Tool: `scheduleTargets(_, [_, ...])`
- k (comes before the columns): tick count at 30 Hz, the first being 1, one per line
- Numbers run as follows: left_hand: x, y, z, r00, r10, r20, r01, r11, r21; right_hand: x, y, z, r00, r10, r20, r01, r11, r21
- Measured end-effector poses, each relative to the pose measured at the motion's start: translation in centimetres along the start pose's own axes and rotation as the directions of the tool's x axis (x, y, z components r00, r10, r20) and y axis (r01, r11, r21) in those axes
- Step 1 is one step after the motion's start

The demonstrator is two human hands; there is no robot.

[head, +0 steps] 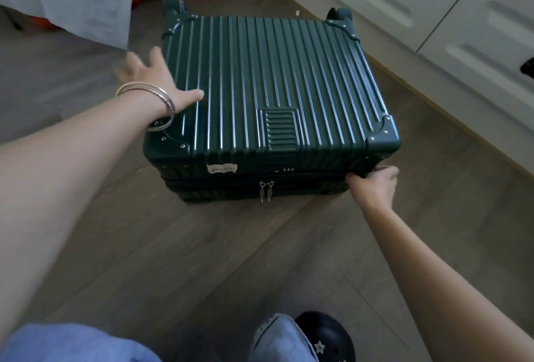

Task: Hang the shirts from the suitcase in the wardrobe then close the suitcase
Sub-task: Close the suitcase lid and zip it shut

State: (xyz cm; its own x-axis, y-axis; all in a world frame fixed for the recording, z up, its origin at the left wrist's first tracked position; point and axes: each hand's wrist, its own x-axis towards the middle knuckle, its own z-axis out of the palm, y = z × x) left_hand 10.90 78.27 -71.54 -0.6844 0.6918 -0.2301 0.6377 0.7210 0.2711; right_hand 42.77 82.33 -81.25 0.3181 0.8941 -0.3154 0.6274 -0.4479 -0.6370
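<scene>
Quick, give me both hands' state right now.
Left hand: open, fingers spread, resting on the suitcase lid.
Right hand: fingers curled on the suitcase's near right corner.

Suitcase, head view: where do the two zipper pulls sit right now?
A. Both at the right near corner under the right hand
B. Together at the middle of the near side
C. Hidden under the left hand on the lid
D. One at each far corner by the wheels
B. The two metal zipper pulls hang side by side at the middle of the green suitcase's near side, clear of the right hand at the corner and the left hand on the lid.
</scene>
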Motion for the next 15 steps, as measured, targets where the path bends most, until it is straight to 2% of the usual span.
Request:
scheduleTargets(3, [0.6,-1.7,0.3,0.967,-0.201,0.157,0.223,0.965,-0.138,0.7,-0.8,-0.1,0.998,-0.056,0.027,0.054,0.997,0.060])
scheduleTargets(6, [0.7,-2.5,1.2,0.907,-0.247,0.341,0.333,0.917,-0.222,1.0,-1.0,0.1,0.998,-0.062,0.024,0.059,0.993,0.103])
scheduleTargets(11, [1.1,-2.6,1.4,0.926,-0.217,0.308,0.303,0.916,-0.265,0.4,-1.6,0.4,0.999,-0.032,-0.017,0.035,0.986,0.161])
scheduleTargets(15, [0.3,-2.7,-0.6,0.930,-0.215,0.298,0.299,0.913,-0.276,-1.0,-3.0,-0.5,1.000,-0.014,-0.012,0.015,0.992,0.126])
